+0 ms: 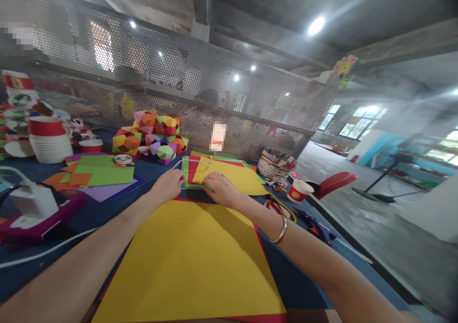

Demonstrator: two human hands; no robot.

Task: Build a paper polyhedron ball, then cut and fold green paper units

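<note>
A: "What was the progress, left to right?"

B: "The left hand (173, 183), fingers curled, was at the multicoloured paper stack (192, 171); the right hand (222, 190), fingers half-bent, touched the flat yellow paper sheet (241, 174) on top. Neither grip could be determined. Sheets appeared gathered; edges remained unaligned."

A: "And the sheet's long axis?"

B: "Roughly left-right, right end angled nearer the person."

- Centre of the frame: your left hand (172, 183) is at the left edge of a stack of coloured paper (193, 163); your right hand (222, 189), bangle (284, 227) on the wrist, is over its yellow top sheet (246, 180).
- Lower centre: a large yellow sheet (200, 261) over red.
- Left of centre: multicoloured folded-paper balls (164, 137).
- Far left: stacked cups (50, 144).
- Right of centre: a red-and-white cup (297, 192).
- Upper half: a perforated screen (171, 70).
</note>
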